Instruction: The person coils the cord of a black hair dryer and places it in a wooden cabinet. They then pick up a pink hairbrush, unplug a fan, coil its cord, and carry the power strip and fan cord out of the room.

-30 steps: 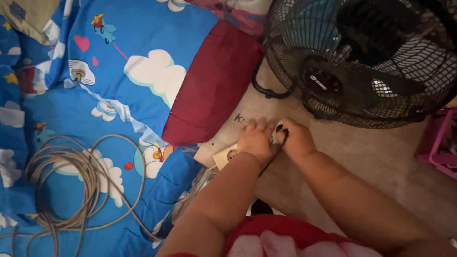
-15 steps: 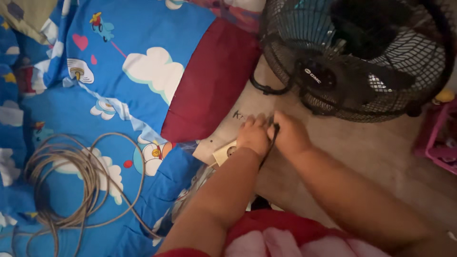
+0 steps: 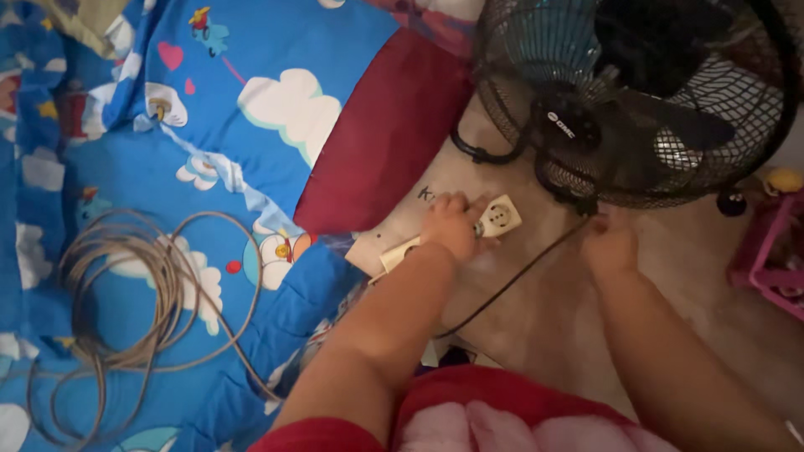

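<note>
My left hand clamped light rigid socket strip; right hand pinched thin limp black cord, best gripped near plug

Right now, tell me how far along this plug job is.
Done: the end outlet of the cream socket strip is empty. In hand: left hand pins the strip; right hand grips the black cord by the fan. Left: that cord trails across the floor; the grey cable coil lies untouched.
</note>
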